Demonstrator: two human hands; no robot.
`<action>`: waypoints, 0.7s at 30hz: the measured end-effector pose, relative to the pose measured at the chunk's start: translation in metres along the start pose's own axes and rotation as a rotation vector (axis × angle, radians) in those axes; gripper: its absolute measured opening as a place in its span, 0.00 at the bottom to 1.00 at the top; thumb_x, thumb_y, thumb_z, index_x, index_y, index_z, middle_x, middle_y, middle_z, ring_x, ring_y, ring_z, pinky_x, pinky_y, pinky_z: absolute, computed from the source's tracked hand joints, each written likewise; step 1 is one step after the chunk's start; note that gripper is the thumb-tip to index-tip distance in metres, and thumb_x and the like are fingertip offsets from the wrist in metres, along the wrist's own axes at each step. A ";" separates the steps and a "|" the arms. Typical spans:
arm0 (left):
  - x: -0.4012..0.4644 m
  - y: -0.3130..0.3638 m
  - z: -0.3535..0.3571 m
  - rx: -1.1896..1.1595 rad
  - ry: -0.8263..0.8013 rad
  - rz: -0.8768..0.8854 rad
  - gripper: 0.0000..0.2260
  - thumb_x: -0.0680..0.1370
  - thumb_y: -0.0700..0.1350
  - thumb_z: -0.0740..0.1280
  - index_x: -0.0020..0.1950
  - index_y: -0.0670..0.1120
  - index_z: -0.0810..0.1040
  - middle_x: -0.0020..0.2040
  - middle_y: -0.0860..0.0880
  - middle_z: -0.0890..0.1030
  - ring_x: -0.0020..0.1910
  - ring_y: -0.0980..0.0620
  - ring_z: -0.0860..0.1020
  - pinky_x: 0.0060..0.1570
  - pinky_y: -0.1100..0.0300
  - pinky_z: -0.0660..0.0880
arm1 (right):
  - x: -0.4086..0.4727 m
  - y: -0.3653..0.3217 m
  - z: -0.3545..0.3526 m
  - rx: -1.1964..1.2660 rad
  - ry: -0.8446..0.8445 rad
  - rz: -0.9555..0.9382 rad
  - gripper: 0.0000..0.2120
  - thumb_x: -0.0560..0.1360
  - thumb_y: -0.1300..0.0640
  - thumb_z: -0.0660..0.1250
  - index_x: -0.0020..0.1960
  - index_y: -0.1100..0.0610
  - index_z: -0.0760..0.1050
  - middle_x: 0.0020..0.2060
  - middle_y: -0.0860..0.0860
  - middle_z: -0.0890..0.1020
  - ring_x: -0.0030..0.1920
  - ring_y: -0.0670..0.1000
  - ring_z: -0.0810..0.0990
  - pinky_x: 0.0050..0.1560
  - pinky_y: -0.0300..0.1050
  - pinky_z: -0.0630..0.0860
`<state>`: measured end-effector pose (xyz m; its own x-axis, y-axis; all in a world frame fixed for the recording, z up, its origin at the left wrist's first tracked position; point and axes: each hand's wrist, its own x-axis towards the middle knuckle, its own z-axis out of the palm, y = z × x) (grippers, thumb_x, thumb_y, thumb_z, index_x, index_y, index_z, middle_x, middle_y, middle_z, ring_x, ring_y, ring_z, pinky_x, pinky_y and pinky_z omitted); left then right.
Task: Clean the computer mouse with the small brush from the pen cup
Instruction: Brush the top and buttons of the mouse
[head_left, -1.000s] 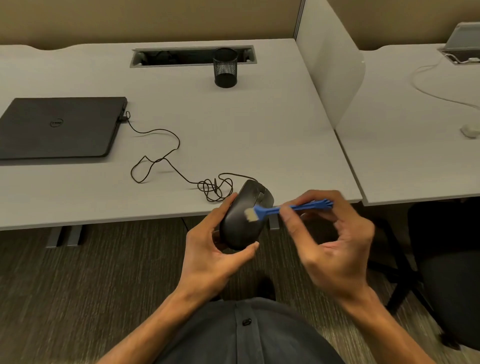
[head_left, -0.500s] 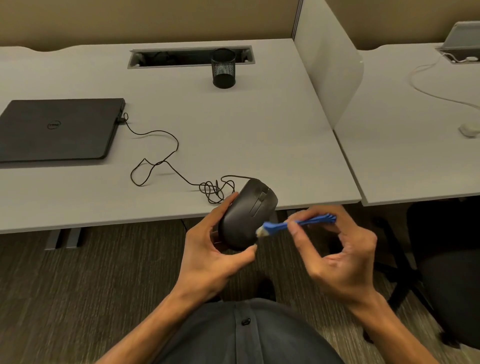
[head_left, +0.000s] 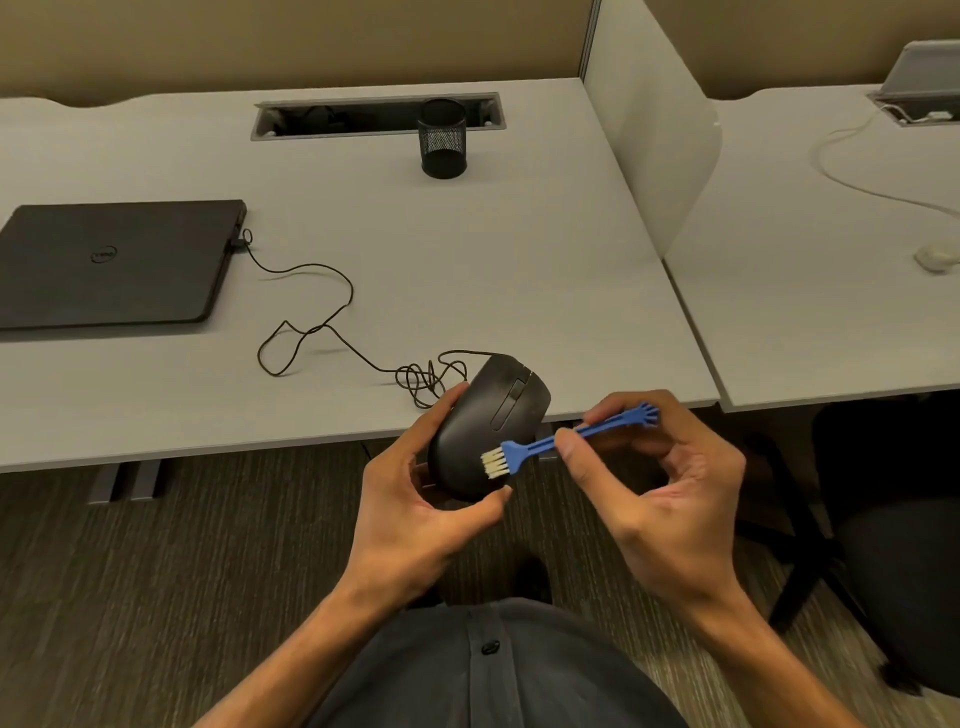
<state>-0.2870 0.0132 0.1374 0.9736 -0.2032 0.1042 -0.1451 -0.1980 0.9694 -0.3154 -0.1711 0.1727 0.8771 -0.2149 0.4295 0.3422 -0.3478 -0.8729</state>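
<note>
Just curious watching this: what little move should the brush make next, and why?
Probably sweep the brush up toward the wheel: its bristles sit on the mouse's lower back, which the left hand holds, while the right hand pinches the handle.

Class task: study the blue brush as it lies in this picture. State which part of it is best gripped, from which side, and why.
Grip the blue brush on its thin handle's middle, coming from the right, as the right hand does. The white bristles at its left end lie on the mouse in the left hand, so that end must stay free.
</note>
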 end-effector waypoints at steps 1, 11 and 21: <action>0.000 0.000 0.000 0.003 -0.001 0.005 0.36 0.65 0.47 0.78 0.71 0.55 0.69 0.63 0.60 0.78 0.60 0.60 0.79 0.52 0.68 0.78 | 0.001 0.002 0.000 0.017 0.035 0.040 0.09 0.71 0.56 0.73 0.49 0.49 0.76 0.44 0.43 0.84 0.42 0.42 0.85 0.43 0.33 0.81; -0.003 -0.005 0.000 -0.014 -0.022 -0.005 0.37 0.65 0.48 0.78 0.73 0.53 0.69 0.65 0.60 0.77 0.62 0.59 0.78 0.52 0.66 0.79 | 0.019 0.021 -0.010 -0.003 0.214 0.141 0.10 0.72 0.58 0.74 0.51 0.55 0.76 0.40 0.45 0.84 0.42 0.43 0.86 0.43 0.31 0.78; 0.001 -0.004 0.001 -0.041 -0.019 -0.013 0.37 0.65 0.47 0.78 0.72 0.52 0.70 0.62 0.57 0.80 0.59 0.58 0.80 0.51 0.67 0.79 | 0.004 0.023 -0.009 0.004 0.023 0.039 0.09 0.71 0.59 0.73 0.50 0.56 0.75 0.43 0.45 0.83 0.43 0.44 0.84 0.43 0.35 0.80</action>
<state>-0.2858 0.0130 0.1332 0.9717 -0.2190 0.0881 -0.1250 -0.1612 0.9790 -0.3069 -0.1882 0.1561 0.8819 -0.2495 0.4000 0.3089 -0.3353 -0.8900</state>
